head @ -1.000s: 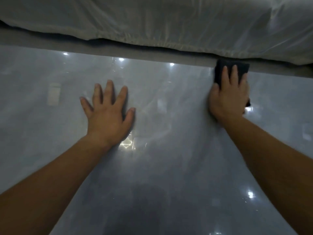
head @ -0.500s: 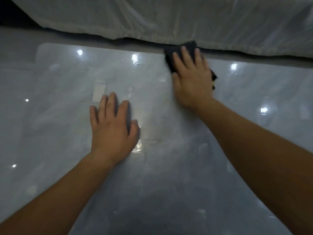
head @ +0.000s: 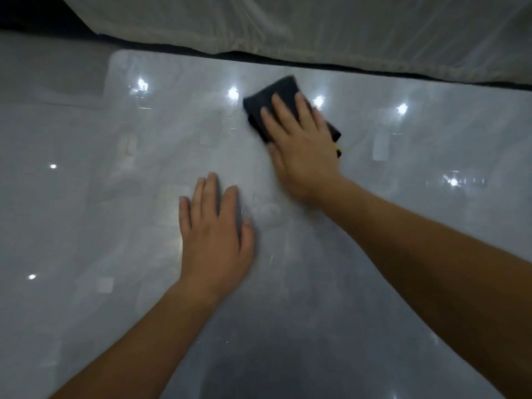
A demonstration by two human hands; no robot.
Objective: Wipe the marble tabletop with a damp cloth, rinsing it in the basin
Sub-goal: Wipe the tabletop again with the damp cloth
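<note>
A glossy grey-white marble tabletop fills the view and reflects several ceiling lights. My right hand lies flat on a dark folded cloth, pressing it onto the marble a little short of the far edge. Most of the cloth is hidden under the palm; its far corner and a right-hand bit with a yellow speck show. My left hand rests palm down on the marble, fingers together, nearer to me and left of the cloth. No basin is in view.
A pale fabric cover hangs over something just beyond the table's far edge, with a dark gap under it. The tabletop's rounded far left corner shows, and pale floor lies beyond it to the left.
My right hand has slid the cloth leftward along the far edge, then drawn it a little towards me. The left hand stayed planted, fingers closing together. The view shifted left.
</note>
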